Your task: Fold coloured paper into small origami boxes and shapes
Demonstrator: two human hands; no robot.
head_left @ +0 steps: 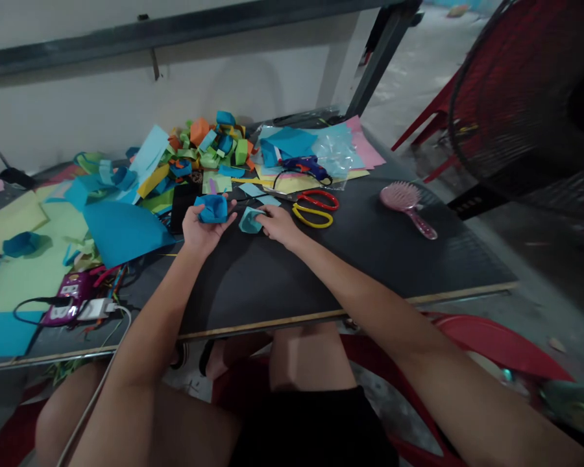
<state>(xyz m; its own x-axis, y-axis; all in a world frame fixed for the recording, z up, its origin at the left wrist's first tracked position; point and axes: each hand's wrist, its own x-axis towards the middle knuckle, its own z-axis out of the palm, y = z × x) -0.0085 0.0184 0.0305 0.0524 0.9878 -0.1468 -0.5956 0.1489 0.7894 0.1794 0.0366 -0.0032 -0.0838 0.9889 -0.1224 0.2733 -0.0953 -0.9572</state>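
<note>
One blue paper piece (211, 209), left hand (201, 236); long axis roughly sideways.

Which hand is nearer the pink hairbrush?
Right. The right hand is left of the pink hairbrush, pinching teal paper; the left hand is farther left, holding blue paper.

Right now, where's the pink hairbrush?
In the head view, the pink hairbrush lies on the dark tabletop toward its right end, to the right of the red and yellow scissor handles and your right hand.
</note>
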